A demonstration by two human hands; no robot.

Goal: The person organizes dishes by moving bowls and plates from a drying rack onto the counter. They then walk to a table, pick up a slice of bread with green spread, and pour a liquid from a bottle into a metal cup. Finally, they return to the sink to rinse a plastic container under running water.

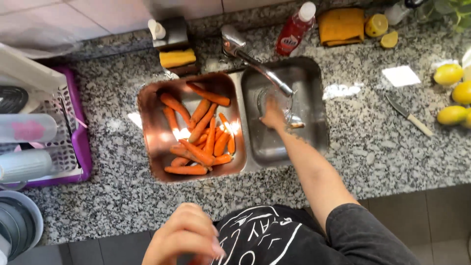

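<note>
Left hand (184, 235) close in at my chest, six o'clock of the frame, fingers curled loosely together, holding nothing that I can see.

Right hand (273, 116) reaches out at twelve o'clock into the right basin of the sink (314, 73), under the tap spout (260, 66). Fingers point away from me; whether they are spread or closed on something, I cannot tell, since glare and running water blur them.

Carrots (198, 132) lie piled in the left basin, at nine o'clock from my right hand, just across the divider. Most run their long axes toward and away from me, a few across the front. My right hand is the nearer one; my left hangs well back from them.

Further out on the granite counter (122, 196): a knife (407, 115) at three o'clock, lemons (449, 73) beyond it, a red dish soap bottle (293, 29) and a yellow sponge (177, 58) behind the sink. A purple dish rack (81, 142) sits far at nine o'clock.
</note>
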